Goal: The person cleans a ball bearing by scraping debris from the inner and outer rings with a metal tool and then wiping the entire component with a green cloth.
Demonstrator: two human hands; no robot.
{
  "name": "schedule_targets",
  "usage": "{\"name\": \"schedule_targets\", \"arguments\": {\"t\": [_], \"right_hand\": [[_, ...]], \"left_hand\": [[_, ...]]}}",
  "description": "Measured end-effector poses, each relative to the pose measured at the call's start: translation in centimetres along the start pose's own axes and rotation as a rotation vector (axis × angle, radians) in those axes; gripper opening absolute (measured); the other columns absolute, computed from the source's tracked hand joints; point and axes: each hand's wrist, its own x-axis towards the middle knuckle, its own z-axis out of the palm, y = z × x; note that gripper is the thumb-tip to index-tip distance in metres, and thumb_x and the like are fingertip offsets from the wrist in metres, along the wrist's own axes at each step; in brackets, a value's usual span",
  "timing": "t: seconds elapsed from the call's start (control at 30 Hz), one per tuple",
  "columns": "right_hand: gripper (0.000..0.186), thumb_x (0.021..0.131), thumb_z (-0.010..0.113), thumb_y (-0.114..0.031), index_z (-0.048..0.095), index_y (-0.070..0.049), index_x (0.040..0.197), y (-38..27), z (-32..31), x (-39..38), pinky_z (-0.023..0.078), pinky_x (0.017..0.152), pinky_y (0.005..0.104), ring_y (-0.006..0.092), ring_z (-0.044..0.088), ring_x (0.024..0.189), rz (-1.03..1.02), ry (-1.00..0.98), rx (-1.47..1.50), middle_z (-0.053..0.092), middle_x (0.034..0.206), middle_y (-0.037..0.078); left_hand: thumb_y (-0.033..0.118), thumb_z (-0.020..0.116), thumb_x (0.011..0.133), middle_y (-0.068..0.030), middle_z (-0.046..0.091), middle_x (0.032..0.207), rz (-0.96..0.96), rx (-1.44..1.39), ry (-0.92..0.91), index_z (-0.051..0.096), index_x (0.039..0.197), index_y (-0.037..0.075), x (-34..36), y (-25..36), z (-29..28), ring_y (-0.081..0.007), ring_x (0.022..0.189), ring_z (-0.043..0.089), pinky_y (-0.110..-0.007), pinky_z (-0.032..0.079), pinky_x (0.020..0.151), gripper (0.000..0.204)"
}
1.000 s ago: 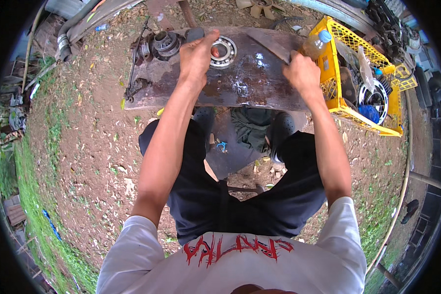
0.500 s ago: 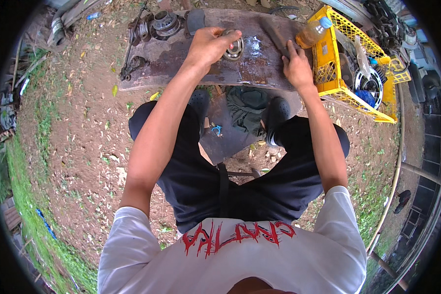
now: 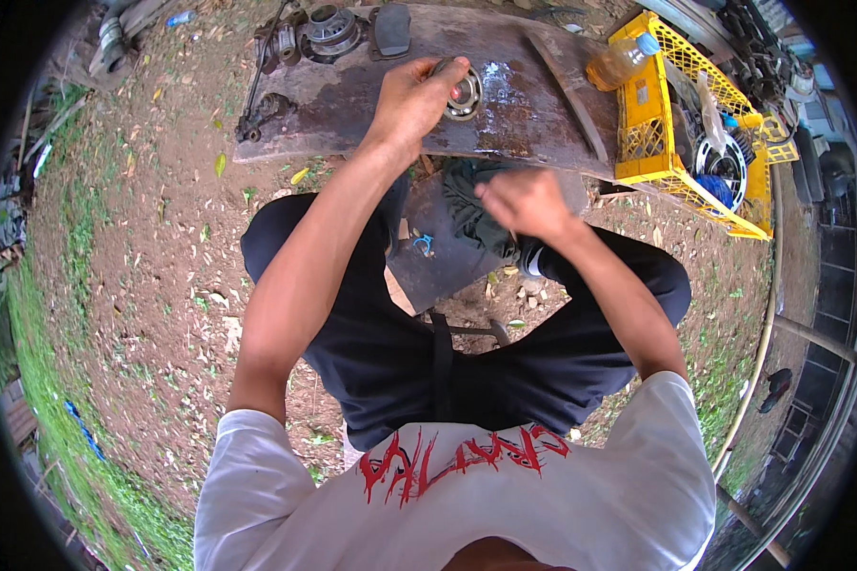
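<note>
My left hand (image 3: 414,103) is closed on a ball bearing (image 3: 465,103), a metal ring with balls showing, held over the worn wooden board (image 3: 352,107). My right hand (image 3: 527,202) is in front of the board's near edge, above a dark green cloth (image 3: 462,211). Its fingers are smeared by motion, so whether they hold anything does not show. On the right part of the board lies a long dark flat bar (image 3: 568,95), apart from both hands. A wet, whitish patch marks the board just right of the bearing.
To the right, a yellow plastic crate (image 3: 644,124) holds metal parts and a blue item; a bottle of amber liquid (image 3: 622,63) stands against it. Greasy metal parts (image 3: 333,34), a dark flat piece (image 3: 390,30) and a thin rod (image 3: 263,76) occupy the board's far left.
My right hand has let go of the bar, which now lies on the board, and has moved toward me and left over the cloth. My left hand still holds the bearing.
</note>
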Motion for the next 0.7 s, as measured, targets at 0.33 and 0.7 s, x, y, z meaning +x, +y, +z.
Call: {"name": "schedule_targets", "arguments": {"t": [0.33, 0.7], "right_hand": [[0.034, 0.085, 0.056, -0.021, 0.065, -0.015, 0.117, 8.3, 21.3, -14.7, 0.054, 0.087, 0.0441, 0.0314, 0.063, 0.111, 0.939, -0.852, -0.064, 0.064, 0.118, 0.017], [0.041, 0.089, 0.051, -0.016, 0.053, -0.015, 0.13, 8.1, 26.7, -14.8, 0.041, 0.098, 0.0471, 0.0278, 0.05, 0.118, 0.894, -0.693, -0.199, 0.056, 0.119, 0.011]], "left_hand": [[0.034, 0.068, 0.092, 0.0081, 0.056, 0.074, -0.304, -0.334, 0.036, 0.059, 0.092, 0.016, 1.0, -0.7, 1.1, -0.005, 0.07, 0.057, -0.025, 0.044, 0.068, 0.02], [0.031, 0.066, 0.094, 0.0073, 0.054, 0.075, -0.388, -0.342, 0.051, 0.057, 0.097, 0.014, 0.8, -1.2, 2.1, -0.003, 0.071, 0.057, -0.022, 0.047, 0.067, 0.019]]}}
